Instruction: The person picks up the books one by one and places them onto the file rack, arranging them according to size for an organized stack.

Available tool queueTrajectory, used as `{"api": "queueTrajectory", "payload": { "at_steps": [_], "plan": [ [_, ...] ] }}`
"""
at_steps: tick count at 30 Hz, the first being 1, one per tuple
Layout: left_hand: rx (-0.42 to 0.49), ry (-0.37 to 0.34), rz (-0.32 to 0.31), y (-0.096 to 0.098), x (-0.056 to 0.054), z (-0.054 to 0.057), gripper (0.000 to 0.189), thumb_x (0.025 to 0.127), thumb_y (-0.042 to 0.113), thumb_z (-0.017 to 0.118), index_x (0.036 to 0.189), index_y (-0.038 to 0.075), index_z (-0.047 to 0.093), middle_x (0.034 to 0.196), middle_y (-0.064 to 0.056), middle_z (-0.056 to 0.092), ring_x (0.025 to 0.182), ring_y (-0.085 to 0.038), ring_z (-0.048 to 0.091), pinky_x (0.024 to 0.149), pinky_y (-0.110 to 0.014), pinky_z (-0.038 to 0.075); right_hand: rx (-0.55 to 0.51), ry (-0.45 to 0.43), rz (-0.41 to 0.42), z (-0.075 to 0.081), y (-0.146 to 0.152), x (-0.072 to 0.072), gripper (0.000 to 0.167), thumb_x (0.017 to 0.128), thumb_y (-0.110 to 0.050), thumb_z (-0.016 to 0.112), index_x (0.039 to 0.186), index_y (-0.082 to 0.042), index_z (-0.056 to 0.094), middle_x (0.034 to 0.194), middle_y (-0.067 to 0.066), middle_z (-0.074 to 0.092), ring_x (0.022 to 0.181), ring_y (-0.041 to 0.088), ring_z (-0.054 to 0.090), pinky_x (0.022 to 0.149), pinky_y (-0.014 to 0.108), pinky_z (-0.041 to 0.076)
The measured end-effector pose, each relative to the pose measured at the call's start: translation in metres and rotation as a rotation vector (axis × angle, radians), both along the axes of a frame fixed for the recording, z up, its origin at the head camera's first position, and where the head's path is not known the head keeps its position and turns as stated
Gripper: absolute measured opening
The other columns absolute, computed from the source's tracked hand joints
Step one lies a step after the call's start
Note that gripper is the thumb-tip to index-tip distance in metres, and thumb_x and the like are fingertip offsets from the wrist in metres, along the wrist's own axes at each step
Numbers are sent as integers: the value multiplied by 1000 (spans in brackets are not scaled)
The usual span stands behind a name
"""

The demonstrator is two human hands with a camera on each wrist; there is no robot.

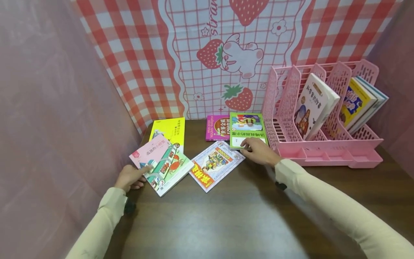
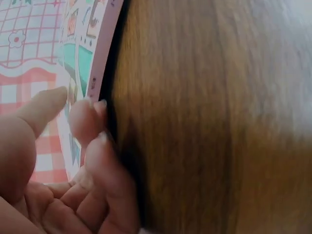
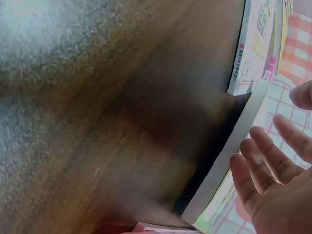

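Observation:
My left hand point(image 1: 130, 177) pinches the lower left edge of a pink and green picture book with a red crab point(image 1: 174, 163), thumb on the cover and fingers beneath. In the left wrist view the book's spine point(image 2: 103, 53) rises from the fingertips. My right hand point(image 1: 258, 150) is at the near edge of a green book point(image 1: 247, 124). In the right wrist view its fingers point(image 3: 263, 170) are spread and relaxed beside that book's pale edge point(image 3: 229, 151). Between the hands lies a blue-bordered book point(image 1: 215, 163) with an orange corner.
A yellow book point(image 1: 176, 131) lies partly under the crab book. The green book overlaps a magenta book point(image 1: 215, 127) at the back. To the right stands a pink slotted book rack point(image 1: 333, 151) holding a white book point(image 1: 312, 106) and several others. Curtains border the wooden table point(image 1: 200, 223).

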State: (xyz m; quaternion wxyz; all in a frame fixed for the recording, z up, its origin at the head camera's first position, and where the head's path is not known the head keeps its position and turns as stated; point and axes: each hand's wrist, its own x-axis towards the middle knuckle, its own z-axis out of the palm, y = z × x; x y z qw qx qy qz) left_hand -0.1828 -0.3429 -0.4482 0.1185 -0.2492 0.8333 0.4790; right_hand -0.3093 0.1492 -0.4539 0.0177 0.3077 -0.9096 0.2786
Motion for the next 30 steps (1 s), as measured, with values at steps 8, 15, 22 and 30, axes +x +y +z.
{"api": "queueTrajectory", "payload": {
  "at_steps": [8, 15, 22, 30],
  "plan": [
    [395, 63, -11, 2, -8, -3, 31, 101, 23, 68, 106, -7, 63, 75, -6, 72, 64, -14, 70, 62, -28, 60, 44, -1, 30, 1, 3, 3, 21, 94, -16, 69, 108, 0, 67, 91, 8, 70, 89, 28, 67, 87, 49, 53],
    [593, 103, 47, 10, -11, -17, 14, 99, 14, 69, 101, -1, 68, 82, -6, 75, 72, -16, 71, 70, -30, 61, 46, -29, 46, -1, -1, 5, 19, 94, -13, 69, 107, 1, 68, 86, 4, 70, 84, 22, 65, 83, 47, 53],
    [657, 279, 2, 17, -15, -19, 36, 109, 12, 50, 139, -7, 43, 90, -5, 77, 79, -19, 76, 72, -38, 63, 51, -34, 64, -1, -4, 6, 18, 95, -14, 69, 106, 0, 69, 85, 2, 68, 81, 21, 64, 82, 45, 53],
    [665, 404, -74, 23, -16, -13, 36, 108, 12, 54, 139, 0, 40, 93, -3, 78, 80, -19, 76, 68, -38, 63, 51, -21, 76, -1, -5, 5, 15, 96, -14, 69, 106, -3, 69, 86, 2, 69, 82, 19, 64, 81, 44, 54]
  ]
}}
